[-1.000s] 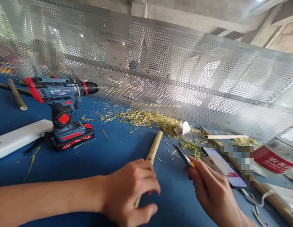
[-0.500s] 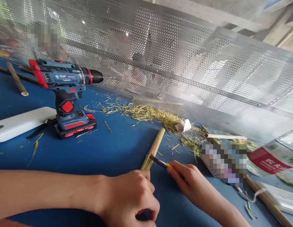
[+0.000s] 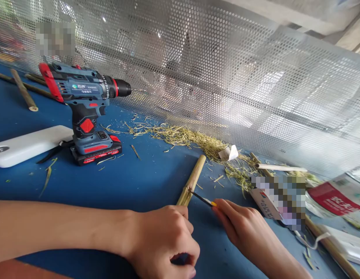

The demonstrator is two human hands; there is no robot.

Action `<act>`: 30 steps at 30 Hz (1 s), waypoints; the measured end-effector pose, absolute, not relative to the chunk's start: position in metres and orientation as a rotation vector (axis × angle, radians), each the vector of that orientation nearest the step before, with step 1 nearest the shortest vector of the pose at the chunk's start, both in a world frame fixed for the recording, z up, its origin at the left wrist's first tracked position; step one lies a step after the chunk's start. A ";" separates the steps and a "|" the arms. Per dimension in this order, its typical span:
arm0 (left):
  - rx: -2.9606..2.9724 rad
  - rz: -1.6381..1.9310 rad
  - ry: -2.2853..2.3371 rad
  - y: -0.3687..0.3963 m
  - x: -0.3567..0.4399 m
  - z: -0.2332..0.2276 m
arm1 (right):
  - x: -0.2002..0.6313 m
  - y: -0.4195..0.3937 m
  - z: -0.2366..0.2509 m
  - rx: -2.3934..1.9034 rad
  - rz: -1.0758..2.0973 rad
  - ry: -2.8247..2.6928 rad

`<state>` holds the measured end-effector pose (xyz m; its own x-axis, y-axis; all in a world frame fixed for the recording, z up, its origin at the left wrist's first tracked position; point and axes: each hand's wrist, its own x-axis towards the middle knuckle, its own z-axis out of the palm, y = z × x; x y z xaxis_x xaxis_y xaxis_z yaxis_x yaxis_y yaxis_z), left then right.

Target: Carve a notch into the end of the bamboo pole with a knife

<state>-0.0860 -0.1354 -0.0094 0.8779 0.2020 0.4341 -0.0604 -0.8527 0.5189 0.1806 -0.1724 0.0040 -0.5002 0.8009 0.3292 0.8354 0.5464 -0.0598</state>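
A peeled wooden stick (image 3: 195,176) slants up and away from my left hand (image 3: 168,240), which is closed around its near end. Near a knot on the stick is a small dark brown spot. My right hand (image 3: 240,219) pinches a small knife (image 3: 202,198) with a narrow dark blade and a bit of yellow at the fingers. The blade's tip touches the stick at the brown spot, just beyond my left knuckles. Most of the knife's handle is hidden inside my right hand.
On the blue table (image 3: 133,182), a cordless drill (image 3: 86,97) stands beside a white power bank (image 3: 34,143). Shavings (image 3: 185,137) lie along the perforated metal screen (image 3: 226,77). Several sticks (image 3: 24,91), a small box (image 3: 264,203) and a red-labelled bottle (image 3: 333,197) lie around.
The knife has turned, so its blade now looks thinner, its tip still at the same spot on the stick. The view has shifted slightly; both hands keep their hold.
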 end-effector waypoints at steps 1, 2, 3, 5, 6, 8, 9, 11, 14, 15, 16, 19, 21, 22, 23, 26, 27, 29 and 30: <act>2.514 0.651 0.102 -0.136 -0.086 -0.009 | 0.181 -0.174 0.003 -1.334 -0.247 -2.472; 2.519 0.645 0.105 -0.136 -0.086 -0.008 | 0.182 -0.175 0.002 -1.316 -0.328 -2.472; 2.526 0.643 0.112 -0.136 -0.087 -0.008 | 0.183 -0.176 0.001 -1.298 -0.397 -2.468; 2.545 0.643 0.134 -0.135 -0.087 -0.010 | 0.183 -0.178 -0.001 -1.267 -0.497 -2.451; 2.552 0.650 0.131 -0.134 -0.086 -0.012 | 0.183 -0.179 -0.002 -1.259 -0.526 -2.440; 2.557 0.659 0.119 -0.133 -0.084 -0.017 | 0.181 -0.179 -0.003 -1.270 -0.540 -2.421; 2.546 0.678 0.105 -0.132 -0.082 -0.020 | 0.180 -0.179 -0.004 -1.290 -0.524 -2.415; 2.505 0.747 0.056 -0.130 -0.079 -0.026 | 0.177 -0.178 -0.004 -1.341 -0.451 -2.408; 2.511 0.778 0.068 -0.130 -0.075 -0.031 | 0.175 -0.177 -0.004 -1.406 -0.304 -2.378; 2.540 0.740 0.104 -0.129 -0.074 -0.033 | 0.175 -0.176 -0.004 -1.423 -0.263 -2.365; 2.544 0.731 0.103 -0.129 -0.074 -0.035 | 0.175 -0.175 -0.005 -1.439 -0.226 -2.354; 2.468 0.819 0.050 -0.128 -0.071 -0.042 | 0.176 -0.174 -0.007 -1.479 -0.145 -2.349; 2.493 0.775 0.070 -0.128 -0.071 -0.045 | 0.177 -0.174 -0.008 -1.492 -0.115 -2.351; 2.511 0.759 0.098 -0.129 -0.071 -0.045 | 0.177 -0.173 -0.009 -1.495 -0.102 -2.353; 2.529 0.744 0.136 -0.130 -0.073 -0.044 | 0.178 -0.173 -0.009 -1.499 -0.088 -2.355; 2.533 0.745 0.174 -0.133 -0.078 -0.036 | 0.179 -0.173 -0.010 -1.518 -0.042 -2.359; 2.535 0.729 0.153 -0.133 -0.079 -0.033 | 0.179 -0.172 -0.010 -1.532 -0.035 -2.356; 2.548 0.671 0.119 -0.133 -0.080 -0.030 | 0.180 -0.172 -0.009 -1.567 -0.021 -2.349; 2.537 0.684 0.111 -0.132 -0.080 -0.029 | 0.180 -0.172 -0.008 -1.592 -0.003 -2.347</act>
<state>-0.0797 -0.1323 -0.0292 0.8699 0.2036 0.4493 -0.0514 -0.8685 0.4931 0.1804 -0.1721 -0.0077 -0.3378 0.9073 0.2504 0.9079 0.3842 -0.1674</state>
